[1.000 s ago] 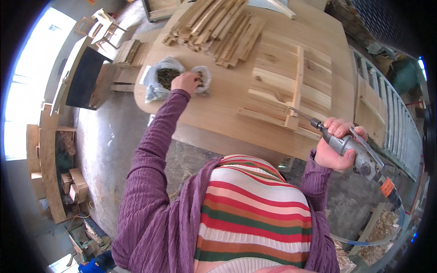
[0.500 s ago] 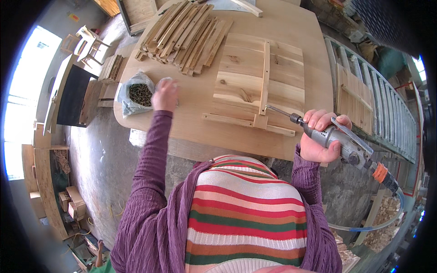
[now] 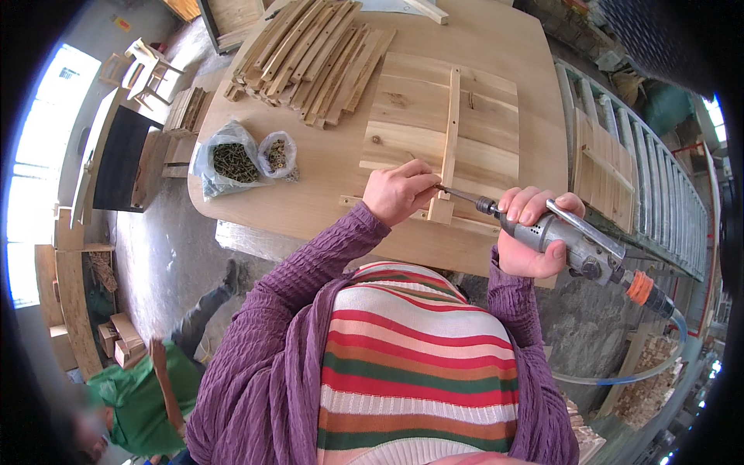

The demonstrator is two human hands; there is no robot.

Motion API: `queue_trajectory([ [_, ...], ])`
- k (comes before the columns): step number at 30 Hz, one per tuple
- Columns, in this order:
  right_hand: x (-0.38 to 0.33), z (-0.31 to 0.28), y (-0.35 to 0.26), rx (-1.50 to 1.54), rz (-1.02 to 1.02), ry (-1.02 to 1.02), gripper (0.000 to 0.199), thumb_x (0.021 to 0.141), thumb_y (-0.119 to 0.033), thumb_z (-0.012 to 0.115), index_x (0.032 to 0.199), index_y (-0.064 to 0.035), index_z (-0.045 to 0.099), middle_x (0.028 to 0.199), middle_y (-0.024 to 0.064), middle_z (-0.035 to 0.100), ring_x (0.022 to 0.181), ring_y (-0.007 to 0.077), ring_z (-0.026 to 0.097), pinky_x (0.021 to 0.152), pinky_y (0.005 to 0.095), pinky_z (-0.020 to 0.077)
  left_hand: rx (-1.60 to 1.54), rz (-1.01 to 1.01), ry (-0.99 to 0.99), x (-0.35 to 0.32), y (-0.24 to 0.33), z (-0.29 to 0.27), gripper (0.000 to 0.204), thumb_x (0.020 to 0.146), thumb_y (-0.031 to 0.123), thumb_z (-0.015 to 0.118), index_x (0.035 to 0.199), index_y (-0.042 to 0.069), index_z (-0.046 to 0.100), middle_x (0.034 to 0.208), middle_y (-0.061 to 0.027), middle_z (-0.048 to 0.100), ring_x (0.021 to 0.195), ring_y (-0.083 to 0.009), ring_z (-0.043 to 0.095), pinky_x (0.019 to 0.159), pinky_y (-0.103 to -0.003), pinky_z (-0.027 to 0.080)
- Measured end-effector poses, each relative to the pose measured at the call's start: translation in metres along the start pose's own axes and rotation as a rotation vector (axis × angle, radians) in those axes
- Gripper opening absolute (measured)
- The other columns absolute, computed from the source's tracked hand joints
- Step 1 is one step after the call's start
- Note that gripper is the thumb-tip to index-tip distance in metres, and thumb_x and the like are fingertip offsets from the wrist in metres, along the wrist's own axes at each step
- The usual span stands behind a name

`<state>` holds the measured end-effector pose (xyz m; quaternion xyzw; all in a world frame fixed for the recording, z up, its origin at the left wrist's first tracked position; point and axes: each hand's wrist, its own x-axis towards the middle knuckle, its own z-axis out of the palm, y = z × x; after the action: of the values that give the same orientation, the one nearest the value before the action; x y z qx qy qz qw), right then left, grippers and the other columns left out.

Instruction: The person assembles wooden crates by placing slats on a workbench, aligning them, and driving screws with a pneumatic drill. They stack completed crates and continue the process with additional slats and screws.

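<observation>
My right hand [image 3: 539,232] grips a grey air screwdriver [image 3: 583,252] with a lever along its top and an orange-wrapped hose joint. Its long bit points left, to the fingertips of my left hand [image 3: 399,191]. Those fingers are pinched at the bit's tip; whatever they hold there is too small to make out. Beneath the bit lies a wooden panel [image 3: 415,105] with a narrow strip [image 3: 452,128] running down it. Another strip [image 3: 474,225] crosses its near edge, partly hidden by my left hand.
At the left of the table [image 3: 325,159] stand a plastic bag of dark screws [image 3: 235,164] and a smaller bag of brassy fasteners [image 3: 277,157]. Wooden strips [image 3: 310,46] are piled behind. A metal rack [image 3: 647,159] stands right; a clear hose [image 3: 659,366] trails below. A person in green [image 3: 143,399] is lower left.
My left hand has moved right from the smaller bag to the bit's tip and pinched there. The screwdriver has shifted slightly left. More of the person in green shows.
</observation>
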<state>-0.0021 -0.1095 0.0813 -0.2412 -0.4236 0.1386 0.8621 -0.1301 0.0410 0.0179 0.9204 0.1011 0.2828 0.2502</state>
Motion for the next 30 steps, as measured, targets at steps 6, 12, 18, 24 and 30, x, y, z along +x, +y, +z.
queue_trajectory([
  [6,-0.005,0.004,0.005,-0.018,0.05,-0.003,0.044,0.08,-0.027,0.062,0.111,-0.0058,0.039,0.074,0.0108,0.054,0.065,0.0213,0.053,0.06,0.0369,0.0458,0.142,0.118,-0.066,0.0,0.002,-0.008,0.01,0.07,0.013,0.068,0.078,0.01,0.063,0.077,-0.0013,0.058,0.062,-0.0199,0.059,0.055,-0.03,0.049],
  [12,-0.002,0.022,0.009,-0.231,0.093,0.171,0.039,0.078,-0.019,0.054,0.114,-0.0069,0.043,0.072,0.007,0.051,0.067,0.0203,0.05,0.066,0.0378,0.044,-0.01,-0.023,0.068,-0.016,-0.007,0.007,0.011,0.069,0.014,0.068,0.074,0.01,0.059,0.074,-0.0019,0.054,0.061,-0.021,0.058,0.053,-0.033,0.047],
  [18,0.002,0.018,0.008,-0.139,0.138,0.157,0.038,0.078,-0.023,0.052,0.111,-0.0064,0.044,0.07,0.0062,0.049,0.064,0.0189,0.049,0.063,0.0351,0.0416,-0.002,0.023,0.109,-0.023,-0.002,0.009,0.013,0.07,0.017,0.069,0.077,0.01,0.06,0.077,-0.0021,0.055,0.064,-0.022,0.059,0.054,-0.033,0.048],
  [24,0.0,0.002,0.015,-0.085,0.091,0.127,0.061,0.075,-0.051,0.059,0.111,-0.0038,0.043,0.068,0.01,0.053,0.062,0.0216,0.052,0.058,0.0353,0.044,-0.027,-0.269,0.029,-0.022,-0.004,-0.012,0.027,0.074,0.023,0.068,0.098,0.011,0.064,0.078,-0.0054,0.059,0.073,-0.0258,0.061,0.061,-0.035,0.05],
  [30,-0.01,-0.003,0.008,-0.151,0.071,0.096,0.076,0.071,-0.068,0.057,0.109,-0.0025,0.045,0.069,0.0094,0.052,0.063,0.0209,0.051,0.058,0.0335,0.043,0.367,-0.55,0.299,-0.063,-0.124,-0.089,0.015,0.08,0.023,0.061,0.087,0.012,0.068,0.086,-0.0085,0.062,0.078,-0.0271,0.061,0.067,-0.037,0.049],
])
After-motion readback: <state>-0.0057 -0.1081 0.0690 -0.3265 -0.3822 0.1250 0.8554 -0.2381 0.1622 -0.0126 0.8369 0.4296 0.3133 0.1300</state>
